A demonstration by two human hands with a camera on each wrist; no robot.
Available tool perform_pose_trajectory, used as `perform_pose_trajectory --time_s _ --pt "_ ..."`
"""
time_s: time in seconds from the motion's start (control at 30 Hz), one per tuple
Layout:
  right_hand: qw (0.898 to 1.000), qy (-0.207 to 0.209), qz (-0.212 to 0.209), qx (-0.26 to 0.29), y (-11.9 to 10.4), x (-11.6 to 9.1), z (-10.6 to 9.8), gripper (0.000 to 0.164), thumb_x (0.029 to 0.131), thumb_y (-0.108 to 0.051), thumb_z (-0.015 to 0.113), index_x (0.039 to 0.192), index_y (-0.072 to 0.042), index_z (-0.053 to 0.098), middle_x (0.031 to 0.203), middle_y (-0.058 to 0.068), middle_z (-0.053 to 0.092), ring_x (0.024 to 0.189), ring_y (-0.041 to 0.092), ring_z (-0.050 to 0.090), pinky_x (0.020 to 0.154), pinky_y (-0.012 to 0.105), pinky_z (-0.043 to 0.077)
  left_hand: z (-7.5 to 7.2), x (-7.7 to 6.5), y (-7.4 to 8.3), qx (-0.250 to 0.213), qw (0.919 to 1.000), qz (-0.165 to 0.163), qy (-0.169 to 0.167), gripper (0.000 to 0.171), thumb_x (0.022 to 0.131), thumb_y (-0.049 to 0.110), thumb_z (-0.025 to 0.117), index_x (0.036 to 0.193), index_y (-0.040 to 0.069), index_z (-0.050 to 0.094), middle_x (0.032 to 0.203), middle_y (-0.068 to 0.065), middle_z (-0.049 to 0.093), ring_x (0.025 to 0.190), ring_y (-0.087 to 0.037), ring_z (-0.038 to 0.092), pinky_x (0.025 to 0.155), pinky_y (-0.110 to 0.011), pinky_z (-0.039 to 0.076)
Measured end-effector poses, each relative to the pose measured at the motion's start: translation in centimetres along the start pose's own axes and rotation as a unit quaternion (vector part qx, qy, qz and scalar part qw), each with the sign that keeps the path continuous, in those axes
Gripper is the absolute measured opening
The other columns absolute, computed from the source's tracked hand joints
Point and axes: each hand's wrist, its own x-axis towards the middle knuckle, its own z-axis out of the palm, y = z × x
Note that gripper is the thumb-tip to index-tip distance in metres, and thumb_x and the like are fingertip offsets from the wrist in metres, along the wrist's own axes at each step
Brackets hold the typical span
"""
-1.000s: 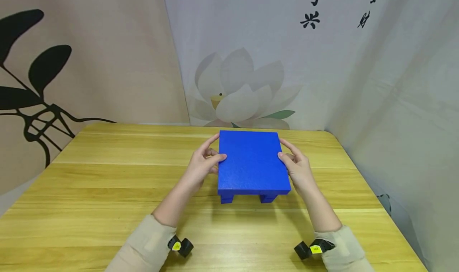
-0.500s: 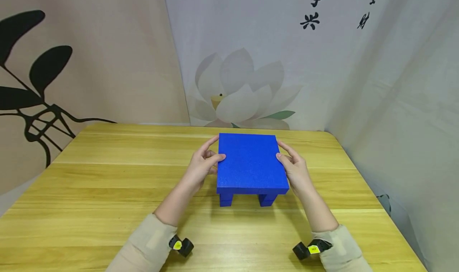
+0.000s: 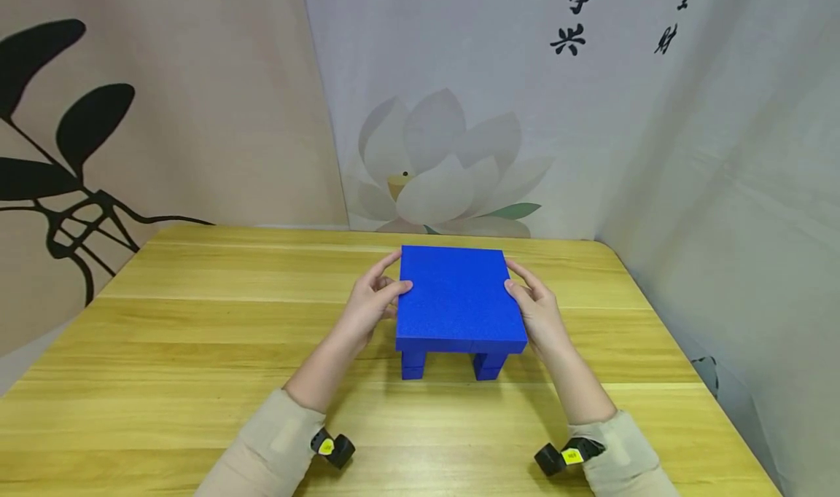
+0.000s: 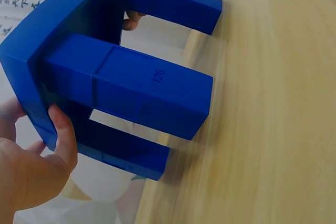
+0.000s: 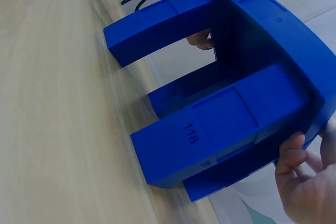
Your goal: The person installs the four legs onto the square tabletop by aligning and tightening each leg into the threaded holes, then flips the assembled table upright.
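A small blue stool [image 3: 459, 293] with a flat square top stands upright over the middle of the wooden table [image 3: 197, 380]. My left hand [image 3: 367, 300] grips the left edge of its top, thumb above and some fingers underneath. On the opposite edge, my right hand [image 3: 539, 309] holds it the same way. The left wrist view shows a leg [image 4: 152, 85] marked 126, and the right wrist view a leg [image 5: 210, 129] marked 118. The leg ends are at or very near the tabletop; whether all of them touch, I cannot tell.
Behind the table hangs a pale curtain [image 3: 262, 118] printed with a lotus and black plant shapes. Another pale cloth [image 3: 735, 191] borders the right side. A black wrist camera [image 3: 341, 451] is strapped at the left sleeve, and another [image 3: 550, 458] at the right.
The stool has come down slightly toward the table and tilted a little more level, showing more of its front legs. Both hands keep their grip and moved with it, the right slightly inward.
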Motion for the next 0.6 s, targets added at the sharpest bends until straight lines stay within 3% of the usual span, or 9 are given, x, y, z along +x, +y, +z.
perform_pose_trajectory --time_s 0.1,0.27,0.5,0.6 --pt "1.000 -0.001 -0.005 -0.020 -0.1 0.0 -0.1 0.048 0.099 -0.024 0.054 0.145 -0.016 0.043 0.115 0.014 0.061 0.082 0.017 0.066 0.069 0.033 0.057 -0.1 -0.1 0.1 0.008 0.9999 0.001 -0.006 0.060 0.090 0.017 0.066 0.143 0.032 0.044 0.082 -0.005 0.046 0.070 -0.024 0.045 0.057 -0.025 0.046" --pt "0.995 -0.009 -0.015 -0.102 -0.3 0.1 -0.7 0.049 0.099 -0.029 0.054 0.145 -0.019 0.044 0.112 0.013 0.063 0.077 0.014 0.066 0.067 0.029 0.055 -0.2 -0.2 0.4 0.035 0.9992 0.002 -0.019 0.062 0.092 0.018 0.065 0.147 0.028 0.038 0.081 -0.006 0.048 0.069 -0.026 0.048 0.060 -0.030 0.050" --pt "0.983 -0.051 -0.023 -0.178 -1.1 -0.1 -1.6 0.049 0.098 -0.032 0.056 0.145 -0.024 0.045 0.082 0.005 0.054 0.068 0.015 0.050 0.060 0.026 0.049 -0.8 -0.4 1.2 0.102 0.9938 0.005 -0.044 0.063 0.094 0.021 0.061 0.151 0.024 0.032 0.086 -0.010 0.054 0.075 -0.026 0.055 0.072 -0.043 0.054" --pt "0.978 -0.071 -0.028 -0.197 -1.6 -0.2 -2.0 0.051 0.098 -0.031 0.056 0.146 -0.022 0.042 0.087 0.008 0.059 0.070 0.021 0.053 0.062 0.029 0.052 -1.1 -0.5 1.5 0.130 0.9898 0.008 -0.057 0.063 0.095 0.020 0.060 0.151 0.021 0.030 0.092 -0.012 0.057 0.080 -0.030 0.057 0.074 -0.045 0.053"
